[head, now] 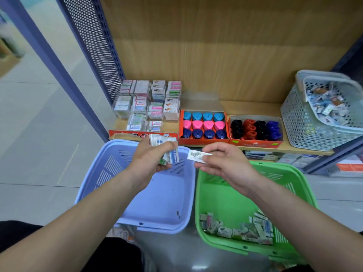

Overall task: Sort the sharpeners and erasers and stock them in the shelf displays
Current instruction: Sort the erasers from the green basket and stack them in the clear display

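Observation:
My left hand grips a bundle of wrapped erasers above the far rim of the blue basket. My right hand pinches a single white wrapped eraser over the gap between the blue basket and the green basket. Several loose erasers lie in the green basket's near end. On the shelf, stacked eraser packs fill a clear display at the left. Beside it stand a red box of blue, pink and navy sharpeners and a red box of black, red and blue sharpeners.
A grey perforated basket with several mixed small items stands at the shelf's right end. A perforated metal side panel bounds the shelf on the left. More boxed stock sits on the lower shelf behind the green basket. Tiled floor lies to the left.

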A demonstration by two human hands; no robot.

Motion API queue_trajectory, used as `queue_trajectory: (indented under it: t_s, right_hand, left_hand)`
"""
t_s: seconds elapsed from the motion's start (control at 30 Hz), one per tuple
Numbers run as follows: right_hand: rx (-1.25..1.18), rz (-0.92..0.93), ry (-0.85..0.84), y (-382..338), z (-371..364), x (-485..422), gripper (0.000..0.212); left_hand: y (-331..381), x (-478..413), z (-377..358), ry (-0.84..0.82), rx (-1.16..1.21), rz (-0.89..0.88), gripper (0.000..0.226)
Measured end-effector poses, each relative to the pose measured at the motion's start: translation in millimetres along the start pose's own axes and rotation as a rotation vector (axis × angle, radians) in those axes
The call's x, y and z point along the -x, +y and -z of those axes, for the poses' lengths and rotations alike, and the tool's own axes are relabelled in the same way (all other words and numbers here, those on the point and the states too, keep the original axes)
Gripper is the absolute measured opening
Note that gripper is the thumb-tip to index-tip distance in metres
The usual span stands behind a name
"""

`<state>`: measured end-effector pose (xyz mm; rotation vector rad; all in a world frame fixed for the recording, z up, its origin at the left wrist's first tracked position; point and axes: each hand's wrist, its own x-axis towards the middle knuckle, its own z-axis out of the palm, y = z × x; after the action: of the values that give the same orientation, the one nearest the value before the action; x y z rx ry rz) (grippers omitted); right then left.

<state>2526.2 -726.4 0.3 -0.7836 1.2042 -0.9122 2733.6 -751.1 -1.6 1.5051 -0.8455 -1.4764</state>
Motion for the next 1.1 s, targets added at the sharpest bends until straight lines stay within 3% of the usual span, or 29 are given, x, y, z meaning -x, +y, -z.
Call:
queue_trajectory:
  t_s: [0.1,0.23,0.37,0.6,0.77,0.93,1.1]
  right_hand:
    - [0.029,0.009,-0.008,-5,-4,-5,0.024]
    - [0.122,0.003,0.018,-8,-8,-26,0.03]
    - [0.171,-0.041,0.045,-7,-13,-55,0.02]
    - [0.391,-0.04,0.116,-3,-14,-121,0.009]
    - [0.485,0.028,0.116,-13,-20,-180,0.014]
    - [0.951,0.295,0.017,-18,-36,-245,0.011]
    - [1.307,0.301,-0.072,-10,-51,-281,0.01]
  left_hand:
    - [17,-2,16,-0.003,-0.096,-0.006,0.036]
    - [43,-5,36,-0.004,-0.243,-0.044,0.073]
    - [57,-13,64,0.008,-0.393,-0.138,0.031]
    - [63,-42,89,0.038,-0.458,-0.173,0.031]
    - [60,-74,94,0.021,-0.453,-0.135,0.035]
    - [54,-98,96,0.006,-0.462,-0.102,0.043]
    - [60,-114,95,-0.011,-0.429,-0.135,0.045]
